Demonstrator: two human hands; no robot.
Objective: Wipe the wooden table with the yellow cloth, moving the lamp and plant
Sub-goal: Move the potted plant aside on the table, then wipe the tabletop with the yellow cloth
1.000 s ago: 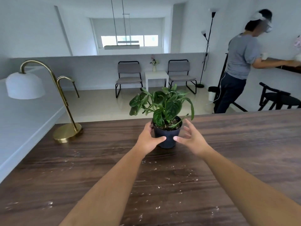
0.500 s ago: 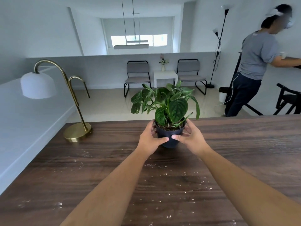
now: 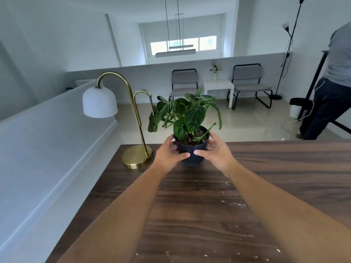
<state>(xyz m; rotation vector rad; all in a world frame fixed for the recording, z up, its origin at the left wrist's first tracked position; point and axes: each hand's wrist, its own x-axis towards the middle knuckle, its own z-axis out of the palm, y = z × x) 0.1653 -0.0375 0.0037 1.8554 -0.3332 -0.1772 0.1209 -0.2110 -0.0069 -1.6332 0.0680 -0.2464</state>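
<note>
A green leafy plant (image 3: 190, 114) grows in a dark blue pot (image 3: 191, 158) near the far edge of the wooden table (image 3: 209, 215). My left hand (image 3: 169, 154) grips the pot's left side and my right hand (image 3: 218, 154) grips its right side, thumbs meeting at the front. Whether the pot's base touches the wood I cannot tell. A brass lamp (image 3: 136, 160) with a white dome shade (image 3: 99, 102) stands on the table's far left corner, close beside the pot. White crumbs or specks are scattered over the wood. No yellow cloth is in view.
A white counter (image 3: 47, 149) runs along the table's left side. Beyond the far edge lies open floor with two chairs (image 3: 183, 82) and a small white table (image 3: 218, 86). A person (image 3: 330, 88) stands at the far right.
Both hands have closed around the pot. The pot now sits much closer to the lamp's base than before. My view has swung left, so the person is partly cut off at the right.
</note>
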